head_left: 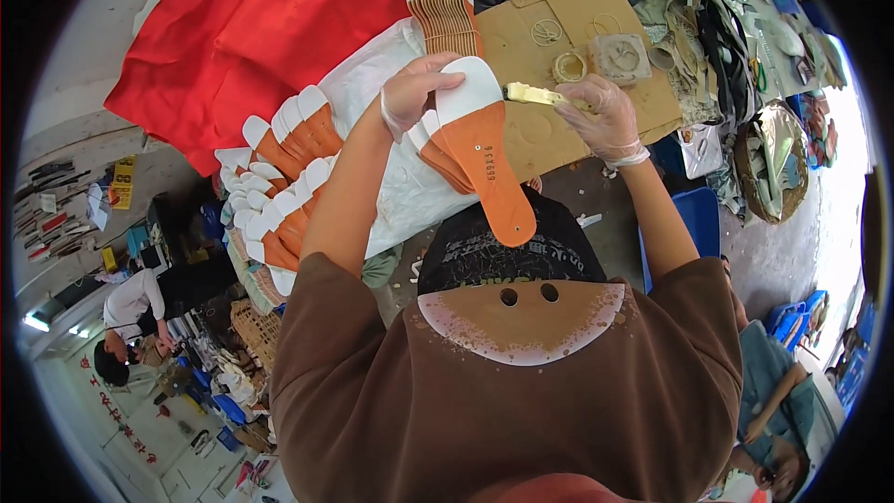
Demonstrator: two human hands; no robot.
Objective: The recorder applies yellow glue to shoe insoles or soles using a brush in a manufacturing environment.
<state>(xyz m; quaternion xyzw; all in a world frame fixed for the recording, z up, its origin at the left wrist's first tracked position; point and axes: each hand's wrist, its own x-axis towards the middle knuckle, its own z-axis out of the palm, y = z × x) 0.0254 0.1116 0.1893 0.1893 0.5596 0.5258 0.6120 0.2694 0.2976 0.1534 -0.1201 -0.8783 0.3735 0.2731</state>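
My left hand [416, 95], in a thin clear glove, grips the white end of an orange insole [494, 172]. The insole hangs toward me, its narrow end over my dark apron. My right hand [605, 114], also gloved, holds a small brush [534, 94] with a pale yellow body. Its dark tip is close to the right edge of the insole's white part; whether they touch I cannot tell. More orange and white insoles [443, 166] lie fanned beneath the held one. To the left, overlapping insoles [303, 135] rest in rows on a white sheet [407, 196].
Brown cardboard [521, 135] carries a small jar [569, 66] and a clear plastic tub [620, 58]. A banded insole stack [443, 23] stands behind. Red sheeting [307, 23] covers the far left. Scraps [694, 65] heap at right. Other people [135, 305] are at both sides.
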